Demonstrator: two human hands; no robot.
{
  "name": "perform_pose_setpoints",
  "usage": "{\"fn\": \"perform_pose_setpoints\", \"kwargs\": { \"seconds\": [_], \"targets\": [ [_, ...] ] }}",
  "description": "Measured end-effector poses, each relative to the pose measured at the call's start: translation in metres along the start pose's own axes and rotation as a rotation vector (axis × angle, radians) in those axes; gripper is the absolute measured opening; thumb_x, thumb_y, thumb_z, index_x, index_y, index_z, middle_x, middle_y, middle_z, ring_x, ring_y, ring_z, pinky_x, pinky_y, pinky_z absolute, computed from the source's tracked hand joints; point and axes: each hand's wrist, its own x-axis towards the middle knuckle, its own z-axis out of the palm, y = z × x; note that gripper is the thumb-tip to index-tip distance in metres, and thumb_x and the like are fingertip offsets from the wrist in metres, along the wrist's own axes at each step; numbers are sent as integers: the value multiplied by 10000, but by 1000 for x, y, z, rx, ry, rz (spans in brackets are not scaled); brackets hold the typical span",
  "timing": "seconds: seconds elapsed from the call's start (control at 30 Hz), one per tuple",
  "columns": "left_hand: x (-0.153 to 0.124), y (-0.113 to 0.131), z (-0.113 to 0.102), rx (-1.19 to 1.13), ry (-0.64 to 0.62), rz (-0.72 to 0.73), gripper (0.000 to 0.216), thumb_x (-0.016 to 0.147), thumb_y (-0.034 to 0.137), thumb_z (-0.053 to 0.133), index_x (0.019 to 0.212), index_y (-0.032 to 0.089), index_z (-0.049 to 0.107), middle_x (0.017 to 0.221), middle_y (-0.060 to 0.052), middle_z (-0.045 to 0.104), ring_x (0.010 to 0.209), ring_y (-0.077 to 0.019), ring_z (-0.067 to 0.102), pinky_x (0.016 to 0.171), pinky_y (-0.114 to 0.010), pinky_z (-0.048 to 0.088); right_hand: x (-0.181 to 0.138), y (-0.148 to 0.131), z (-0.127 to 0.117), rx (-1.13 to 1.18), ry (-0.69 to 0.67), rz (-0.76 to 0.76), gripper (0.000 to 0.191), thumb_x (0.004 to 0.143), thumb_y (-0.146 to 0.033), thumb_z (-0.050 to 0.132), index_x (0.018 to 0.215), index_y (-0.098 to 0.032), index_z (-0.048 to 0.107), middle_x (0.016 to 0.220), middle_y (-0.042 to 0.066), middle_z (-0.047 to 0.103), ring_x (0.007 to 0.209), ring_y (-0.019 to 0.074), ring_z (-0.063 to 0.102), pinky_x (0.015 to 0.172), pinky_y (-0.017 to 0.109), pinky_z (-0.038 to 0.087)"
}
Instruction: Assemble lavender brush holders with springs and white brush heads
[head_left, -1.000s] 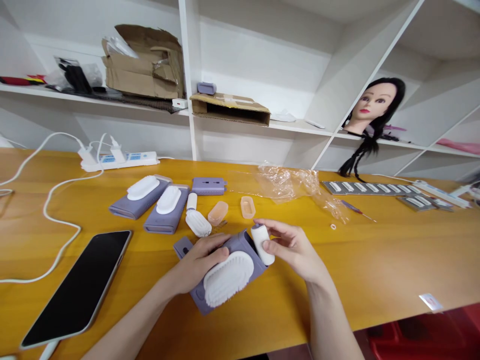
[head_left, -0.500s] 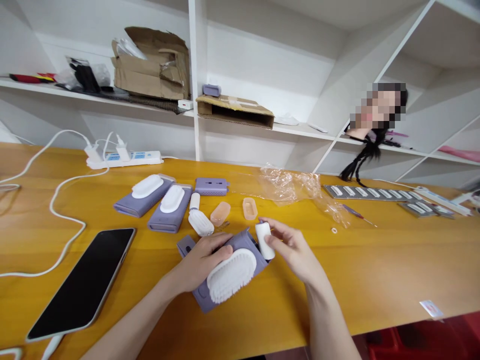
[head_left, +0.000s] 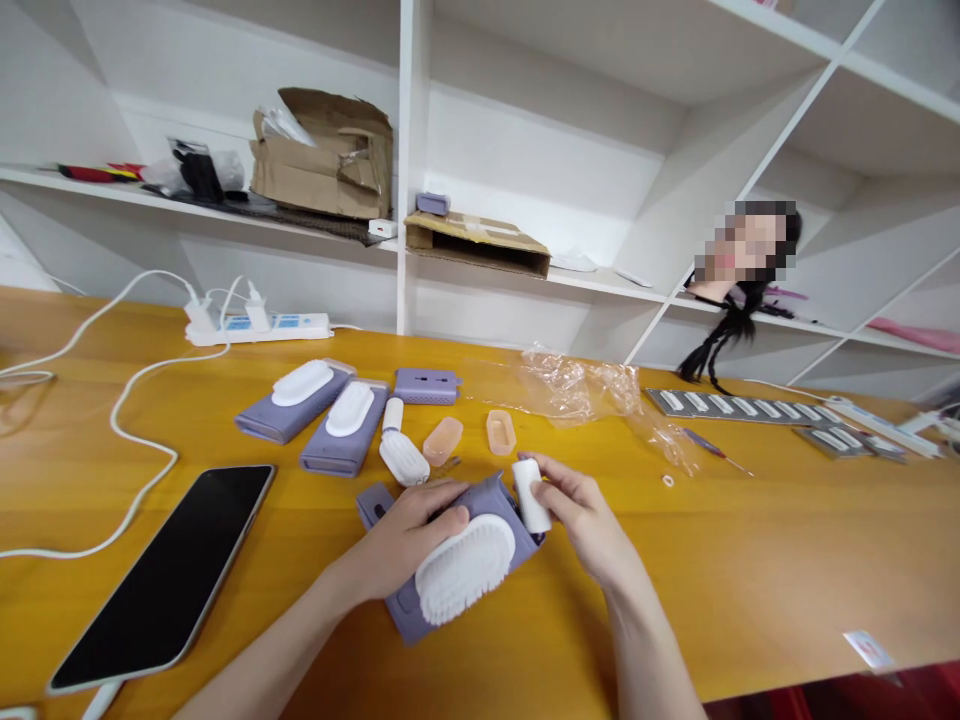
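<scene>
A purple case (head_left: 409, 605) with an oval white bristle brush (head_left: 466, 568) on its face lies tilted in front of me. My left hand (head_left: 420, 525) is closed over its upper left side, thumb beside the brush. At the case's right end, my right hand (head_left: 574, 500) pinches a white cylinder (head_left: 532, 495) between thumb and fingers. The cylinder's lower end is close to the case's opening; whether it is attached there I cannot tell. Just beyond lie a small white brush with a handle (head_left: 405, 457) and two peach-coloured little trays, one tilted (head_left: 442, 440) and one upright (head_left: 501, 432).
Two more purple cases with white ovals (head_left: 337, 440) and a flat purple part (head_left: 426, 386) lie behind. A phone (head_left: 169, 570) and white cable are at left, a power strip (head_left: 259, 328) at the back. Clear plastic wrap (head_left: 577, 385) and a screwdriver (head_left: 716, 452) lie right.
The camera view has tilted slightly, so the whole scene sits a little lower. Both hands keep their holds on the case and the white cylinder, with hardly any movement.
</scene>
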Motion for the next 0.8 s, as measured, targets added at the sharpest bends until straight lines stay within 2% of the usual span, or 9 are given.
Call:
{"fn": "perform_pose_setpoints", "kwargs": {
  "seconds": [0.17, 0.27, 0.43, 0.6, 0.8],
  "targets": [
    [0, 1, 0, 11, -9, -8, 333, 870, 391, 372, 941, 193, 630, 912, -29, 654, 954, -202, 545, 851, -311, 406, -5, -1, -1, -233, -108, -164, 382, 823, -304, 513, 1186, -205, 579, 1001, 75, 645, 957, 220, 547, 835, 355, 418],
    [-2, 2, -1, 15, -15, -16, 327, 870, 386, 373, 937, 197, 633, 915, -26, 655, 964, -203, 545, 850, -307, 407, -8, -3, -2, -354, -137, -246, 390, 852, -293, 490, 1232, -221, 547, 1043, 91, 625, 1023, 233, 531, 870, 377, 414],
    [-2, 2, 1, 16, 32, -40, 319, 860, 365, 387, 982, 209, 636, 1021, -27, 654, 969, -197, 545, 862, -300, 402, -10, -4, -4, -446, -159, -311, 415, 872, -302, 467, 1281, -238, 495, 1064, 88, 638, 965, 230, 565, 842, 380, 439],
    [-2, 0, 3, 9, 36, -50, 325, 865, 355, 367, 916, 210, 653, 923, -22, 670, 881, -184, 561, 782, -279, 420, -16, -5, -1, -517, -146, -287, 423, 882, -285, 430, 1301, -243, 466, 1067, 60, 653, 903, 213, 595, 837, 369, 443],
    [-1, -4, 6, 10, 16, -55, 335, 868, 367, 365, 845, 194, 651, 837, -15, 655, 860, -185, 554, 766, -282, 417, -22, -6, -5, -527, -117, -313, 379, 844, -294, 471, 1206, -231, 563, 842, 37, 683, 786, 211, 602, 699, 307, 464]
  ]
}}
